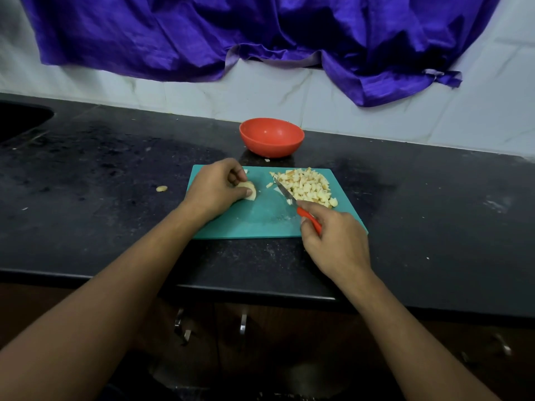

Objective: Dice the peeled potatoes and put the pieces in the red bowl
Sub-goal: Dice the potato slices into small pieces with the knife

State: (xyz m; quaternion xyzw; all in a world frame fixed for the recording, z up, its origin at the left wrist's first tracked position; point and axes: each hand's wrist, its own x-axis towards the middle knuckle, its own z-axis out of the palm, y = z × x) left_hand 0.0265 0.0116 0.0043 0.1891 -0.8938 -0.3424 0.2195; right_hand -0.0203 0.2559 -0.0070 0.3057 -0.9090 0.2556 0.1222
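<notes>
Just beyond the board [257,222] sits the red bowl [270,147], left hand [215,190] pinches potato [250,191], right hand [333,237] grips knife [285,193].

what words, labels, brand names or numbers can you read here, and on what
None: no text can be read in this view.
red bowl: plain, no label.
cutting board: plain teal, no mark.
knife, held by the right hand: no brand shows on the blade or red handle.
purple cloth: no print.
left hand holds a potato piece, hiding some board.
</notes>
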